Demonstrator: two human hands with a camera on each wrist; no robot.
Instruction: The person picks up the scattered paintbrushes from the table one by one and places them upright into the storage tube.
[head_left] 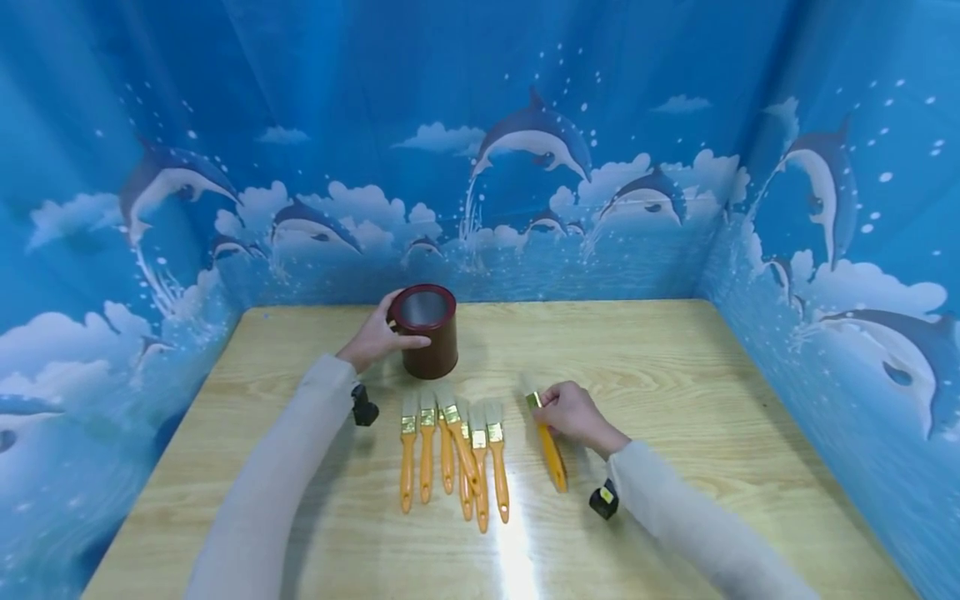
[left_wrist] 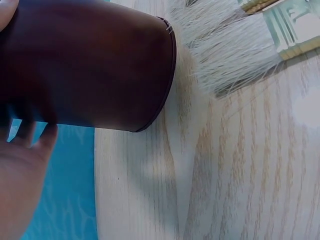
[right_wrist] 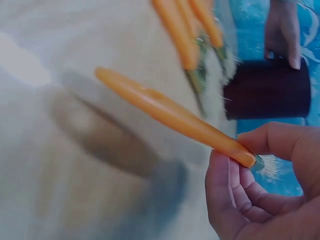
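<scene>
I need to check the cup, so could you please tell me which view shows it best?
The head view: the whole cup with its open rim, left hand gripping it. The left wrist view shows only its side; the right wrist view shows it blurred, far off.

The table [head_left: 675, 375] is viewed from above and in front by the head camera. The cup [left_wrist: 85, 65] is seen very closely from beside the left grip. The cup [right_wrist: 267, 95] is shared, seen beyond the right grip.
</scene>
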